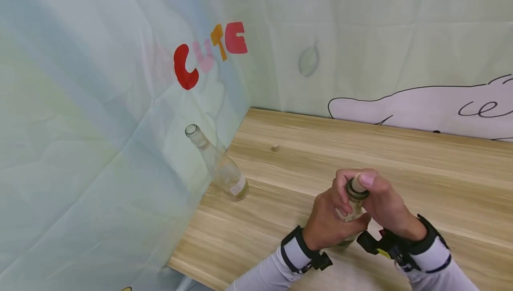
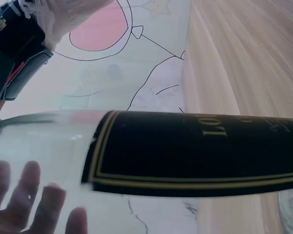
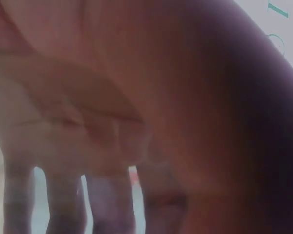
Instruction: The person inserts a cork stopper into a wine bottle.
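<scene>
A clear glass bottle with a black, gold-edged label stands upright between my two hands. My left hand grips it below the neck, and its fingertips show through the glass in the left wrist view. A cork sticks up from the dark-ringed mouth. My right hand holds the cork at the top, thumb against its side and fingers curled behind the bottle's neck. In the right wrist view the palm and fingers fill most of the picture, hiding the bottle.
A second clear bottle, uncorked, stands on the wooden table toward the left edge. Farther back lies a small cork-like piece. Printed cloth hangs along the table's left and back sides.
</scene>
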Demonstrator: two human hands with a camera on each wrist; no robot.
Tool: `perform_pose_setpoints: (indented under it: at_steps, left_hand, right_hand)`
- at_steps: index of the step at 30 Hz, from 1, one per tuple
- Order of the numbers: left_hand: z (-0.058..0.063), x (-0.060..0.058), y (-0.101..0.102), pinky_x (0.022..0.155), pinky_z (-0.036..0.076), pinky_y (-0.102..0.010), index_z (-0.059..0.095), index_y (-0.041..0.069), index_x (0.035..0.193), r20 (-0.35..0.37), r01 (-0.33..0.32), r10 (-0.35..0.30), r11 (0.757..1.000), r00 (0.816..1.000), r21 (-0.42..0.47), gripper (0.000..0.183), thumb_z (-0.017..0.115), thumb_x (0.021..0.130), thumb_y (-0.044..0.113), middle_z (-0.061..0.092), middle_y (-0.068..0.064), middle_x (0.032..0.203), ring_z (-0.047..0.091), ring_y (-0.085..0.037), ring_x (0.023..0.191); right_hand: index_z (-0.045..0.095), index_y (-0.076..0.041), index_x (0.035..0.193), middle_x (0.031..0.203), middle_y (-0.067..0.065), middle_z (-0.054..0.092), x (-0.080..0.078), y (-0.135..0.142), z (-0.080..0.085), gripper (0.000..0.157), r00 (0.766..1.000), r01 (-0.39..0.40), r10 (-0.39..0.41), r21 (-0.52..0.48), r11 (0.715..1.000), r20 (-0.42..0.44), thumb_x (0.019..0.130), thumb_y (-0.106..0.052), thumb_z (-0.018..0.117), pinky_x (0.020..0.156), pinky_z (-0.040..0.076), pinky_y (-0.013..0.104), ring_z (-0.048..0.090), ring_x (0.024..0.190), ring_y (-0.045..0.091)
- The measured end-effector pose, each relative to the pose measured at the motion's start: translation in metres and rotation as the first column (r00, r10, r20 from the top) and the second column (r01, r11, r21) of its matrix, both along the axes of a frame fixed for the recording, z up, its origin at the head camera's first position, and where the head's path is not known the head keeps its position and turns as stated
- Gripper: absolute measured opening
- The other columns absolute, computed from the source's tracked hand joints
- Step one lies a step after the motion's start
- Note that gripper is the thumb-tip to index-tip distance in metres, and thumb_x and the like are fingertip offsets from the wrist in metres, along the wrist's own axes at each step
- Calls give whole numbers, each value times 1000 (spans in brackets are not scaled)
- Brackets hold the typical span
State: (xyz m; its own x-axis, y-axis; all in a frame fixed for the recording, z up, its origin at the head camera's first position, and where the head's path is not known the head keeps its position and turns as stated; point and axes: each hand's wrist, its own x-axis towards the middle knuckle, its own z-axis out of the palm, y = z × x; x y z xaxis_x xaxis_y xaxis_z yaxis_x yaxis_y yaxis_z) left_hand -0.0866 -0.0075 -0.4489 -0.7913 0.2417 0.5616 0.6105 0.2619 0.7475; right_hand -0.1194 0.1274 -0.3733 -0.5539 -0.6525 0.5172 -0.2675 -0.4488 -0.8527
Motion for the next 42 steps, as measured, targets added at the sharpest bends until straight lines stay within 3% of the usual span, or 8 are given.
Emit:
perform_pose_setpoints:
  at_steps: [12, 24, 27, 33, 42]
  left_hand:
    - [1, -1, 0, 71, 51, -14, 59, 8, 100, -45, -7, 6, 1000, 999, -21, 40, 83, 68, 4, 65, -1, 93, 55, 5, 87]
    - [1, -1, 1, 72, 48, -12, 58, 8, 92, -61, -40, 37, 998, 997, -50, 40, 86, 63, 3, 66, -3, 89, 56, 2, 84]
    - [1, -1, 2, 73, 49, -12, 58, 6, 93, -50, -31, 29, 999, 998, -44, 41, 85, 63, 1, 66, -4, 89, 57, 1, 85]
    - [0, 0, 1, 74, 50, -14, 59, 6, 99, -27, -27, 27, 999, 999, -27, 43, 85, 66, 2, 67, -5, 94, 58, -1, 88]
    - [0, 0, 1, 71, 51, -14, 60, 8, 101, -7, -28, 28, 1000, 1000, -13, 39, 82, 69, 5, 67, -2, 94, 58, 1, 86]
  right_hand:
    - [51, -5, 75, 59, 8, 47, 3, -7, 3, 36, 997, 71, -72, -69, 995, -18, 94, -17, 23, 48, 42, 37, 47, 50, 22]
    - [51, -4, 75, 58, 8, 46, 4, -8, 5, 34, 997, 75, -76, -92, 993, -9, 91, -10, 21, 47, 41, 35, 46, 49, 22]
    - [50, -4, 75, 58, 8, 46, 4, -9, 3, 37, 997, 74, -74, -95, 993, -1, 95, -15, 21, 47, 41, 35, 46, 49, 22]
    - [50, -1, 77, 60, 11, 46, 3, -10, -2, 54, 1000, 20, -17, -145, 989, 20, 101, -41, 23, 49, 40, 37, 45, 51, 25]
    - [51, 0, 77, 61, 11, 47, 1, -10, -2, 58, 1000, 22, -21, -166, 986, 6, 101, -43, 20, 49, 40, 37, 46, 51, 24]
